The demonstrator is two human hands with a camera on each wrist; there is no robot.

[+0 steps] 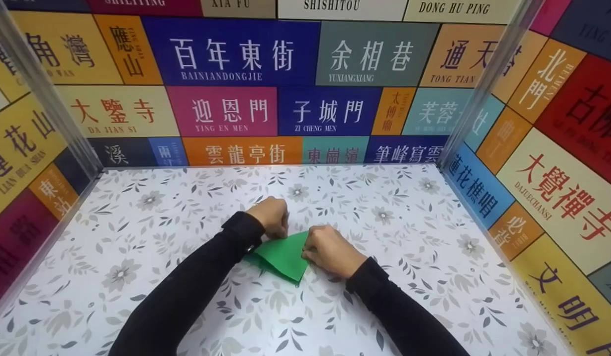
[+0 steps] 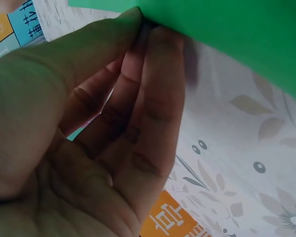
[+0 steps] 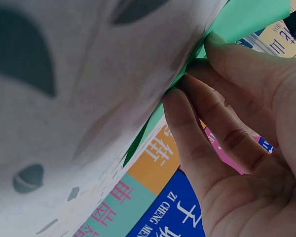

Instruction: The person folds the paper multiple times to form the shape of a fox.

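A folded sheet of green paper [image 1: 284, 256] lies over the table, its layers parted slightly along the near edge and one corner pointing toward the wearer. My left hand [image 1: 272, 216] pinches its far edge; in the left wrist view, thumb and fingertips meet at the border of the green paper [image 2: 237, 29]. At the right edge, my right hand [image 1: 333, 251] pinches the paper near its upper right corner. Seen from the right wrist, the thumb rests on the green paper [image 3: 251, 22] while the fingertips [image 3: 176, 96] touch its lower edge, close over the table.
The table [image 1: 186, 296] has a white covering printed with grey flowers and leaves. Colourful panels with Chinese lettering form a back wall [image 1: 231, 54] and side walls, the right wall [image 1: 557, 188] slanting along the table's edge. Clear strips run up the corners.
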